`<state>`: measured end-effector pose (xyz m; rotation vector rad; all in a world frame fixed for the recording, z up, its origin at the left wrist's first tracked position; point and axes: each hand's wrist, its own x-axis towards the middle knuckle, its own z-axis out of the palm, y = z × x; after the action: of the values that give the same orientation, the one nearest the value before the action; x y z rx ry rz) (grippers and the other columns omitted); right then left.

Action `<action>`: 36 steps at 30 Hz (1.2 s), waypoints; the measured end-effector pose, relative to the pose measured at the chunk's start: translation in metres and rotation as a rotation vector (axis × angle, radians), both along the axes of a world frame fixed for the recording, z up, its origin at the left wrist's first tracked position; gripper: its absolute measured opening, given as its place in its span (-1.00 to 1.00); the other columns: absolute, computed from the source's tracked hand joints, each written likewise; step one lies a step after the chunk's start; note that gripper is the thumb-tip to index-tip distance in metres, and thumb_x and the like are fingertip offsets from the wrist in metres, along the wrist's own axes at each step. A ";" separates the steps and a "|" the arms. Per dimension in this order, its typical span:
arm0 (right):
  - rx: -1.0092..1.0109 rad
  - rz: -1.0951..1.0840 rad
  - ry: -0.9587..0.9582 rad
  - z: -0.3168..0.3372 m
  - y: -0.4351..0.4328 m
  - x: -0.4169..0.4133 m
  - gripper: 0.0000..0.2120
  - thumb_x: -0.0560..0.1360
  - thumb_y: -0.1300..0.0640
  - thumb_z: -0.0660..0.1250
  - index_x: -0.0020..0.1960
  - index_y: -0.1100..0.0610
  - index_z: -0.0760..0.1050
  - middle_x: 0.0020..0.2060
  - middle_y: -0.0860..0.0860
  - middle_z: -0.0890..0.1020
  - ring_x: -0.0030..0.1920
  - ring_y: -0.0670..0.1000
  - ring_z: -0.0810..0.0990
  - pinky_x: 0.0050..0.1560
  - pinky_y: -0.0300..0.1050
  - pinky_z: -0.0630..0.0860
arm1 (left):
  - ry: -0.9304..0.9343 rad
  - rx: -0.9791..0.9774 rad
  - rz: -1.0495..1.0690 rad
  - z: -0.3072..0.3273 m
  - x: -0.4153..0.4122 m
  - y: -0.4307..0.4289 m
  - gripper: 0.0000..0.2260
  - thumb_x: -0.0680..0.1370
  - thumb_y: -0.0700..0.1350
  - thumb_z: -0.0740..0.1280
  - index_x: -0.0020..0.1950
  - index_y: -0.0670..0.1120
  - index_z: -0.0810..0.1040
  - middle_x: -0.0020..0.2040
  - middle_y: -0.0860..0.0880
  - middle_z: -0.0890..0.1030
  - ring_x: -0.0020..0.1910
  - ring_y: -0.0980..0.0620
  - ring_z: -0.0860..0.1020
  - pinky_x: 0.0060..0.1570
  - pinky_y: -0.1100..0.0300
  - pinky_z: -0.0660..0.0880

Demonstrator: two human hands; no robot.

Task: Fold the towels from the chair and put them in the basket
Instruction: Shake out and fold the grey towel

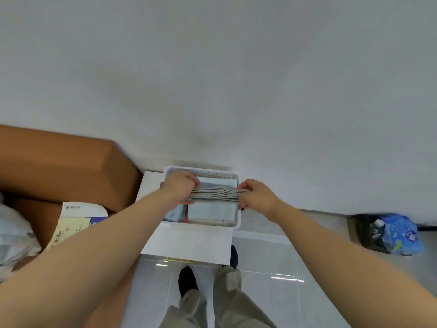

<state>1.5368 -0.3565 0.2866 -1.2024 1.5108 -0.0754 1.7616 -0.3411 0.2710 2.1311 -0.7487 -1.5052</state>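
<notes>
Against the bare white wall [212, 67], the folded grey towel [214, 194] hangs stretched between your two hands just over the white basket [238, 217]: your left hand [179, 187] curls round one end and your right hand [254, 196] pinches the other. Expect it to be light, soft and floppy, with stacked layers apt to slide or sag in the middle, so grip both ends through every layer. You have one grey towel in hand, one basket beneath your hands, and at least two pale blue folded towels [212, 213] lying in it below your knuckles
</notes>
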 end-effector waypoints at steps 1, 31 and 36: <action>-0.052 -0.006 -0.005 -0.010 0.000 0.001 -0.79 0.41 0.31 0.31 0.00 0.11 0.57 -0.09 0.08 0.64 -0.12 0.03 0.61 0.02 -0.06 0.63 | -0.050 -0.089 -0.024 -0.014 0.000 0.000 -0.71 0.59 -0.32 0.21 -0.10 -0.02 0.66 0.04 -0.08 0.62 0.02 -0.10 0.59 -0.23 0.07 0.65; -0.559 0.949 0.788 -0.176 -0.012 0.038 -0.07 0.40 -0.10 0.47 0.57 0.16 0.04 0.53 0.21 0.10 0.56 0.25 0.05 0.53 0.19 0.08 | -0.995 -0.161 -1.209 -0.162 -0.008 0.008 -0.14 0.47 -0.08 0.41 0.62 0.01 -0.04 0.64 -0.08 -0.17 0.59 -0.27 -0.09 0.45 -0.31 0.10; -0.424 1.055 0.848 -0.190 -0.025 0.038 0.09 0.48 -0.31 0.34 0.61 0.14 -0.31 0.59 0.21 -0.26 0.60 0.22 -0.20 0.57 0.24 -0.20 | -0.906 0.024 -1.245 -0.174 -0.010 -0.009 -0.13 0.51 -0.18 0.34 0.64 0.06 -0.16 0.63 0.00 -0.29 0.57 -0.30 -0.28 0.38 -0.51 0.00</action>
<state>1.5746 -0.3814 0.0964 -2.4378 1.3482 0.9633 1.7515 -0.3504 0.0965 2.3909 -2.7097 -0.7555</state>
